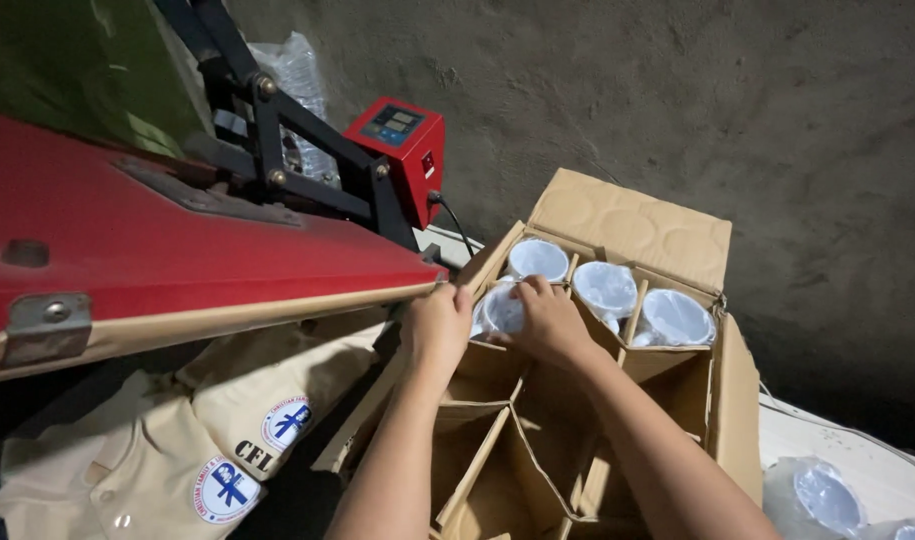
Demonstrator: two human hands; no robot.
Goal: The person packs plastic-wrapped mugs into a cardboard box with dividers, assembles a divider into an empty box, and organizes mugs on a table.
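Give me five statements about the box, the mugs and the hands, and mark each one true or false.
1. Both hands, left hand and right hand, reach into the cardboard box. True.
2. The hands are on a wrapped mug in a divider cell. True.
3. Every cell of the box holds a mug. False: the near cells are empty, and mugs show only along the far row.
4. The box flaps are taped shut. False: the box stands open, its far flap raised.
5. A red heat press stands to the left of the box, above beige shirts. True.
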